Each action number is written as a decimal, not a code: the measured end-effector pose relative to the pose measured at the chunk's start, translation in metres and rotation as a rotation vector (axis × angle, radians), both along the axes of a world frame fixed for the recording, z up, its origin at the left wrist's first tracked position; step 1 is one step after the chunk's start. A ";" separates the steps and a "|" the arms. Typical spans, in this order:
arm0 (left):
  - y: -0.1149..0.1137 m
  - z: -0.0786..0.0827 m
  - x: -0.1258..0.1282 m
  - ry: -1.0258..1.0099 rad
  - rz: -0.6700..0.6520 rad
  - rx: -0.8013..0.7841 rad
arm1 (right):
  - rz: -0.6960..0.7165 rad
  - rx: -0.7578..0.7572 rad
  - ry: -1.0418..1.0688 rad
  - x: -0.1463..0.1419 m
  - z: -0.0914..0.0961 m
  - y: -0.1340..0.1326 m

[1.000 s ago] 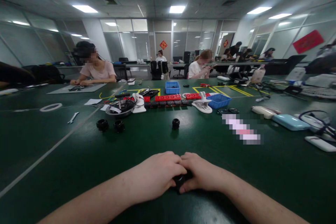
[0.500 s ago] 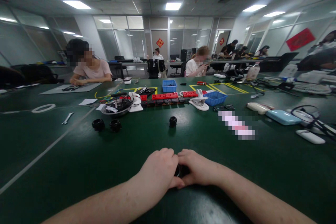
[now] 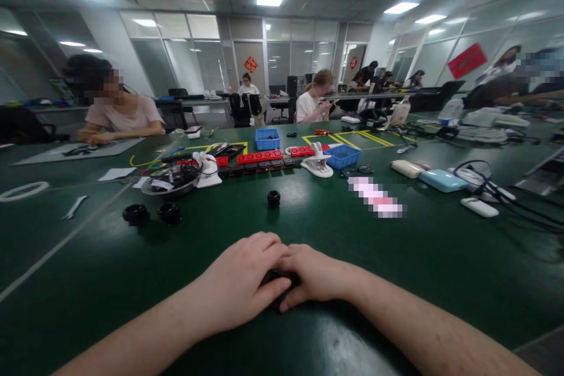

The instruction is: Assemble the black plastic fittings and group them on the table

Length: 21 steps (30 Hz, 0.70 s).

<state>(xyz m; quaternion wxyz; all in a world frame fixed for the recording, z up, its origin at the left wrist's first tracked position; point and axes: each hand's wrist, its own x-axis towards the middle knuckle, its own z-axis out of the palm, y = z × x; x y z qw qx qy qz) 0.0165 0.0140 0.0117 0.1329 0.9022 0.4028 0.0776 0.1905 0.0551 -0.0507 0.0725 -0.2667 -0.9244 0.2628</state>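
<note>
Close in front of me, both hands are wrapped around a glossy black round part (image 3: 274,276), mostly hidden by my fingers. My left hand (image 3: 247,275) is closed on it from the left, its thumb lying across the near side. From the other side my right hand (image 3: 314,275) grips it, thumb low by the tabletop. The fingertips of the two hands meet over the part. Beyond them stands a small black ribbed fitting (image 3: 274,198). Farther left are two larger black ring-shaped fittings, one (image 3: 136,215) beside the other (image 3: 170,213).
Across the green table (image 3: 211,229) lie a red-and-black socket strip (image 3: 264,158), white clamps (image 3: 318,163), a bowl of cables (image 3: 171,181) and blue bins (image 3: 342,157). A wrench (image 3: 76,207) lies left. A light-blue case (image 3: 443,180) and cables lie right. Other people sit farther back.
The view has swung a little to the right, so the table items appear farther left. My left fingers now overlap my right ones, and my left thumb has moved across the black part.
</note>
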 end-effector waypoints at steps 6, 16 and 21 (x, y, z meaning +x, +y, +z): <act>0.006 0.008 -0.015 -0.017 -0.193 -0.220 | 0.003 0.045 -0.035 0.000 0.000 0.000; 0.012 0.001 -0.009 0.030 -0.161 -0.270 | 0.006 0.059 -0.057 0.000 0.000 0.000; 0.003 0.002 0.000 0.157 -0.018 -0.191 | -0.001 0.062 -0.079 -0.001 0.001 0.000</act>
